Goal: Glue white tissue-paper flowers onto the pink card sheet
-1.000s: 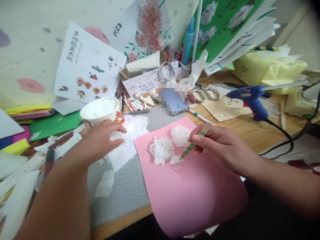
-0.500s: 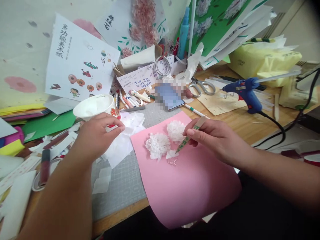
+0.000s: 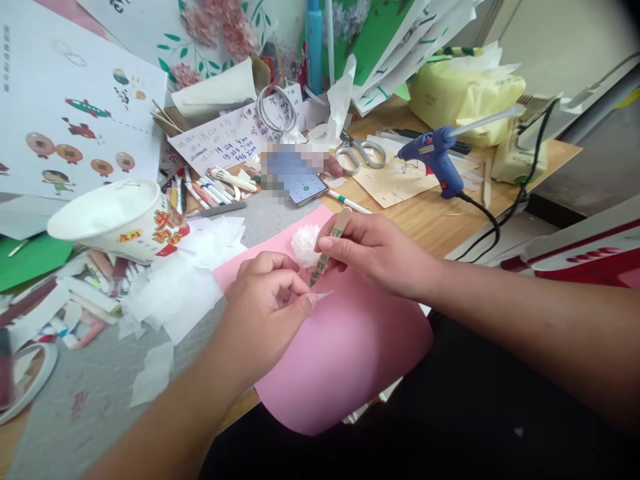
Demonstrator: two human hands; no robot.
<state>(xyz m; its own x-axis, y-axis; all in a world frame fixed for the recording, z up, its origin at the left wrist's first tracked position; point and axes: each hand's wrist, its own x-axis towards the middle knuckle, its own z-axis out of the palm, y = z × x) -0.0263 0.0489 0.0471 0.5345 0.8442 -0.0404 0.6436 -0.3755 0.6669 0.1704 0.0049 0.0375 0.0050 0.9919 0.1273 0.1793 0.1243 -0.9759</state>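
Over a pink sheet, the left hand pinches a scrap of white tissue; the right hand grips a wooden stick, tip at the scrap. Pressed hard, the thin tissue could tear or slip free.

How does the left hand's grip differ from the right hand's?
The left hand pinches a thin white tissue scrap; the right hand holds a wooden stick. The left hand sits nearer the camera, the right hand farther, beside the paper flower. Both are over the pink sheet.
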